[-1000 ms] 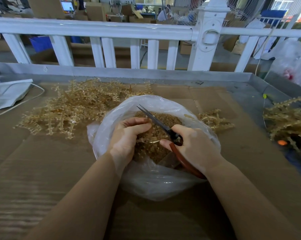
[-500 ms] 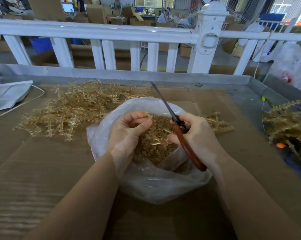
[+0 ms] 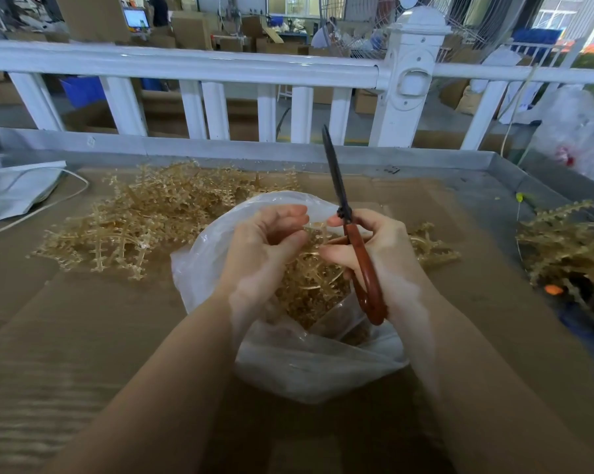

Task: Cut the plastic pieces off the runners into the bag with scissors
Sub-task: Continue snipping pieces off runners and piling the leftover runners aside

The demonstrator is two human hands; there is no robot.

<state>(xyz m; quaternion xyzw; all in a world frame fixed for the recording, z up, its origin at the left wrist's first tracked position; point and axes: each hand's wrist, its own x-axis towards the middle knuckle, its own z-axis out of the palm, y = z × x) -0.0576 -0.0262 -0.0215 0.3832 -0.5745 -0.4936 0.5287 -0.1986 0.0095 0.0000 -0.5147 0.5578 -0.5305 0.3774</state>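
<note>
Runners of pale gold plastic, branched like twigs (image 3: 142,227), are heaped at centre left on the cardboard-covered worktop (image 3: 83,319), within easy reach. At frame centre the clear plastic bag (image 3: 309,367) gapes under both hands, likely to catch cut pieces. The right hand (image 3: 384,254) grips red-handled black scissors (image 3: 350,230), blades together, long axis near vertical, tips toward the top. The left hand (image 3: 265,244), fingers curled, pinches 1 small runner (image 3: 318,229).
</note>
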